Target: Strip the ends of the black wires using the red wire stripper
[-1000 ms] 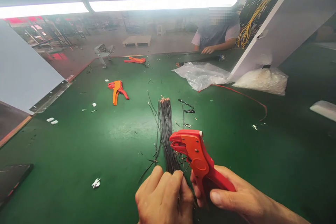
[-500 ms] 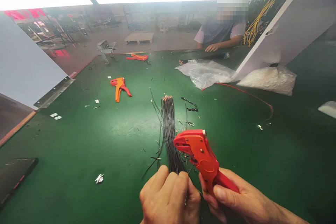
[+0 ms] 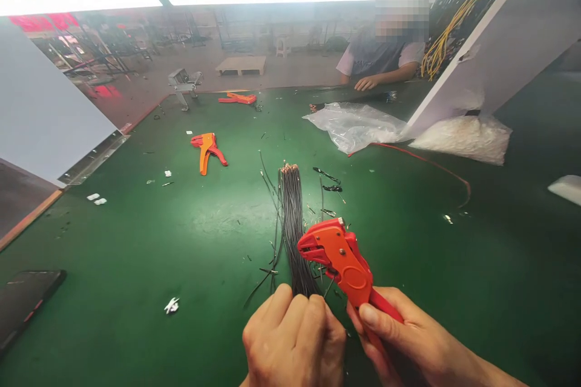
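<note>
My right hand [image 3: 399, 332] grips a red and orange wire stripper [image 3: 345, 260] by its handles, the jaws pointing left over the wires. My left hand [image 3: 295, 335] is closed in a fist at the near end of a bundle of black wires [image 3: 292, 211]. A short length of black wire shows between the fist and the stripper's head; the rest is hidden by my fingers. Copper-coloured ends [image 3: 289, 167] top the bundle at its far end. Loose black wires [image 3: 275, 236] lie along its left side, and offcuts [image 3: 333, 188] are scattered on its right.
On the green tabletop [image 3: 136, 242] lie two more wire strippers, one nearer [image 3: 207, 151] and one farther [image 3: 237, 98]. White bits [image 3: 171, 306] and a dark flat device [image 3: 31, 302] are at left. Clear plastic bags [image 3: 354, 124] lie at back right. A person [image 3: 381, 60] is across the table.
The wire stripper has shifted slightly left and turned a little in my right hand's grip, its head tilting. My left hand has stayed almost still.
</note>
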Tool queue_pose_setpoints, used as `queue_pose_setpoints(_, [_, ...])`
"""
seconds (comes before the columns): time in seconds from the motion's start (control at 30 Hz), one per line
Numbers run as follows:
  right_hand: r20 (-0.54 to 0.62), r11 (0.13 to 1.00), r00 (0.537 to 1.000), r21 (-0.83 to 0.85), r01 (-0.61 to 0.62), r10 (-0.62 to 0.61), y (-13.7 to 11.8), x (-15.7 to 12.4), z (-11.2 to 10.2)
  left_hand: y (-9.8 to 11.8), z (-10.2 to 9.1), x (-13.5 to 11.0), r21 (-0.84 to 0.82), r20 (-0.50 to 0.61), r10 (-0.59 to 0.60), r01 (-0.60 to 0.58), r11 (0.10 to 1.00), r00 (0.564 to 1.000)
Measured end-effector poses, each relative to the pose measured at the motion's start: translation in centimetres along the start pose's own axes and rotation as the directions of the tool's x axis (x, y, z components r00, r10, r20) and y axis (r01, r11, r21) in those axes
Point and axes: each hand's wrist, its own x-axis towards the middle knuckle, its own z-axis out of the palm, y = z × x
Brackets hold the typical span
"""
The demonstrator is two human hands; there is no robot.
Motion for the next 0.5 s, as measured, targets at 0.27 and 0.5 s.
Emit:
queue_pose_setpoints(0.27, [-0.076,0.984,0.987,-0.120,0.129,-0.139,0.9,0.0,-0.2,-0.7,-1.4,0.3,0.129,0.166,0.065,-0.087,0.988,0.984])
queue_pose_setpoints(0.5, [0.125,0.944,0.941,-0.064,0.324,-0.315,0.2,0.7,-0.7,-0.8,-1.5,0.5,0.167,0.181,0.068,-0.099,0.981,0.981])
